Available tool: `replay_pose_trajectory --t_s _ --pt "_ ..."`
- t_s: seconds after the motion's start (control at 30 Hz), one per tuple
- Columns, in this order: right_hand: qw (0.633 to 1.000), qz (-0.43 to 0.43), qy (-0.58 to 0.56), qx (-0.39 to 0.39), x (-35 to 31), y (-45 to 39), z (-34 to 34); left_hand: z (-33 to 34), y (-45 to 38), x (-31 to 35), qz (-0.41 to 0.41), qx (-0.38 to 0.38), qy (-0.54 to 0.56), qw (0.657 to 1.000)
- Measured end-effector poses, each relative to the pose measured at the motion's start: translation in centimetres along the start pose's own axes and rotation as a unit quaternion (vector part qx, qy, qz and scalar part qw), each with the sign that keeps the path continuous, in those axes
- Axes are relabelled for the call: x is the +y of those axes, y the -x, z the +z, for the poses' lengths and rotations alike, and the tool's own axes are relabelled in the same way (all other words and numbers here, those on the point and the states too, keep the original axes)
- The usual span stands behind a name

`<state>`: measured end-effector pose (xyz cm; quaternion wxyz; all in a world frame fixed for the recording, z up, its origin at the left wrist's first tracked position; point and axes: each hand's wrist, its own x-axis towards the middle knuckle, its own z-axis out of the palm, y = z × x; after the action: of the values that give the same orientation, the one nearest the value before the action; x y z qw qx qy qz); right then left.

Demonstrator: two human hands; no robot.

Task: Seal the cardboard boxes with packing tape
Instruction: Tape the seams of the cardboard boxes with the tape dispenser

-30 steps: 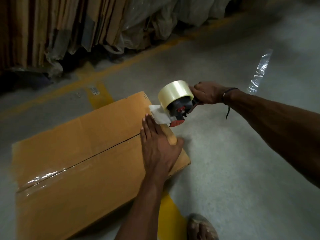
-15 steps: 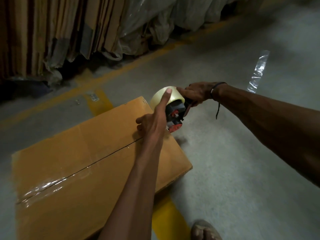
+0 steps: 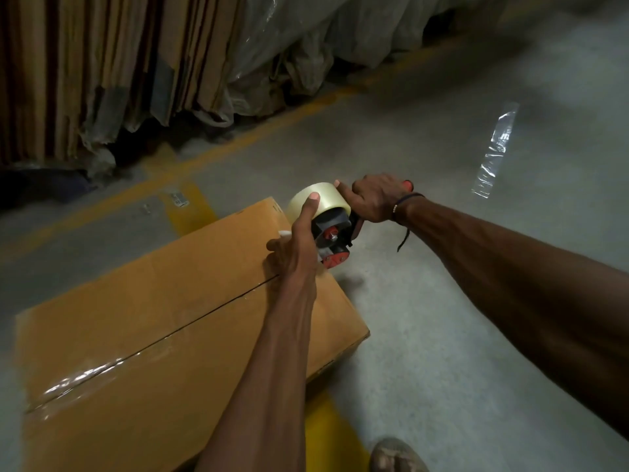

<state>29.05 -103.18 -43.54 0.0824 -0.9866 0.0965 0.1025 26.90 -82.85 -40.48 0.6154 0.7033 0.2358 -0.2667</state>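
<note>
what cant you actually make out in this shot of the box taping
All in the head view:
- Far end of the cardboard box seam: the left hand and its forearm cover it.
- Tape end at the tape dispenser front: behind the left hand.
- Dispenser handle: wrapped inside the right hand.
- Box near-left corner: cut off by the frame edge.
- Floor label: too small to read.

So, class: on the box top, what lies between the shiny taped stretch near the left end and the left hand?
In the head view, the bare open seam lies there, running untaped from the tape across the box to the left hand.
</note>
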Motion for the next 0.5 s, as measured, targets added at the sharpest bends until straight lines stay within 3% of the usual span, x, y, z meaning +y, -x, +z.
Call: replay_pose_trajectory --t_s 0.13,0.5 --pt "1.0 0.001 0.007 -0.004 0.3 0.0 0.3 -0.2 -0.2 0.0 0.006 -0.007 -0.008 1.0" --pt "0.994 0.008 -0.005 -0.105 0.8 -2.0 -0.8 1.6 -1.3 1.3 -0.042 0.002 0.003 0.999"
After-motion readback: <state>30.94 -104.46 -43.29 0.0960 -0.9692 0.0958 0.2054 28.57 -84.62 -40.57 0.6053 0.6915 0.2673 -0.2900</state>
